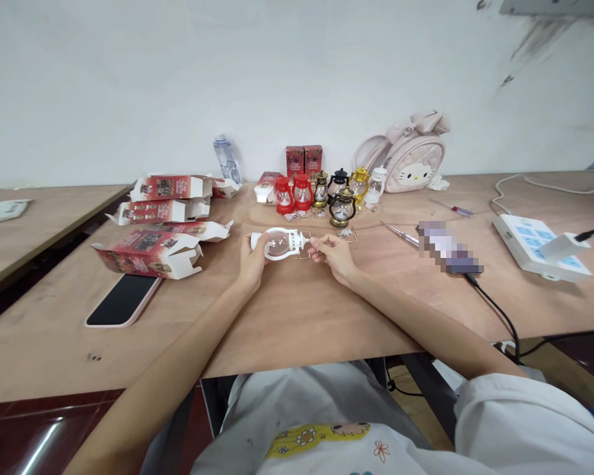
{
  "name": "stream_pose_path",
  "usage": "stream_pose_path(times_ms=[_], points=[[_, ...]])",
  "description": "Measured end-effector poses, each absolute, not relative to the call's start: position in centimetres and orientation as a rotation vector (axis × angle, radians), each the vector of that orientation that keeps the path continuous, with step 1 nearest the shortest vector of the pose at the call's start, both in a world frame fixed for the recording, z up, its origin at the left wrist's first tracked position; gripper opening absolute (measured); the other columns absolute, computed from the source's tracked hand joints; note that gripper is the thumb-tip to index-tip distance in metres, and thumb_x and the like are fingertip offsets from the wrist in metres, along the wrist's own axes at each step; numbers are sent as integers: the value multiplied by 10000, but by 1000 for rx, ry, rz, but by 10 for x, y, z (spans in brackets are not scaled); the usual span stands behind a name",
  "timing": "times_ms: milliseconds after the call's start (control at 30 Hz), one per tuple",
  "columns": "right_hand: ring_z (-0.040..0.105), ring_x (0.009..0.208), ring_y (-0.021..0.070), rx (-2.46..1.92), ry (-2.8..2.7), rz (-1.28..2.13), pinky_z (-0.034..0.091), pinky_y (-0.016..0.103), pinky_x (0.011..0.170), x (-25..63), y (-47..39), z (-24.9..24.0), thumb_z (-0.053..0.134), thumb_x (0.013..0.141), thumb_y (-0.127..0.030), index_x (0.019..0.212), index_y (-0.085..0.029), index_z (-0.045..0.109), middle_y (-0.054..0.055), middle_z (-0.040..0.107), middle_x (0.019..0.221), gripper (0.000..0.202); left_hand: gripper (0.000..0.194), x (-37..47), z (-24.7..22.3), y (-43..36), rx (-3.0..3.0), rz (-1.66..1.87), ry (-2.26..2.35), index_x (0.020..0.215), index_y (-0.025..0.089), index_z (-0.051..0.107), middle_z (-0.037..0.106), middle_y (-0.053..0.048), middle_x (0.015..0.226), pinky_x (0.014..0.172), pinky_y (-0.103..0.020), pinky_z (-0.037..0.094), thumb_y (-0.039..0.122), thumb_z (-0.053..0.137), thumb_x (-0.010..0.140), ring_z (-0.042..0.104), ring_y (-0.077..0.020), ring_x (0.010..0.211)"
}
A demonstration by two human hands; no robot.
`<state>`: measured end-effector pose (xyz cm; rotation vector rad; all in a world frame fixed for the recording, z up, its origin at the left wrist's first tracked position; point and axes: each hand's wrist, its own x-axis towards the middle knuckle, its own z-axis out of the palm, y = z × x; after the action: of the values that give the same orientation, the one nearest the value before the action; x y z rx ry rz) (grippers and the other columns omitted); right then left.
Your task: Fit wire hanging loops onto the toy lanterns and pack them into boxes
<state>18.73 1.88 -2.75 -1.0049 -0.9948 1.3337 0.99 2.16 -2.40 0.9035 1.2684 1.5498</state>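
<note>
A small white lantern with a clear globe lies sideways just above the wooden table, its base to the left. My left hand is closed round the base end. At the lantern's top end, my right hand pinches with thumb and finger; what lies between them is too small to make out, though a thin wire shows beside it. Behind my hands stand several little lanterns: red ones, a black and bronze one, a gold one and a white one.
Opened red boxes and a pink-edged phone are on the left. A bottle and pink bag stand by the wall. Right are screwdrivers, a blurred phone with its cable, and a power strip.
</note>
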Motion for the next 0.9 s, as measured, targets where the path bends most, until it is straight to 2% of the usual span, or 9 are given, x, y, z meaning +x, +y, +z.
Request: stream_pose_path(times_ms=[233,500,700,900], points=[[563,461,70,-1004,-929,1348,476,195,464,188,20,-27,835,504,-475,577,-173,562,2,677,577,414,286,12,-23,19,903,1539,1243,862,195,489,566,0,862,592,-227,519,355,662,700,581,-125,746],[556,456,69,-1004,-918,1342,482,204,480,190,24,-32,832,528,-460,588,-176,557,-8,663,562,400,247,11,-16,16,799,1446,1130,844,181,516,606,-15,829,688,-361,566,342,656,720,621,-147,738],[555,463,60,-987,-894,1359,471,189,481,191,25,-33,832,518,-458,590,-176,559,-10,666,577,400,227,12,-16,16,804,1477,1171,835,181,512,577,9,809,685,-322,573,310,666,729,593,-111,710],[561,464,67,-998,-927,1338,490,207,502,189,24,-33,821,555,-445,602,-173,566,-8,667,576,377,216,14,-16,15,807,1451,1170,830,180,511,584,7,809,680,-335,584,290,669,732,601,-118,717]])
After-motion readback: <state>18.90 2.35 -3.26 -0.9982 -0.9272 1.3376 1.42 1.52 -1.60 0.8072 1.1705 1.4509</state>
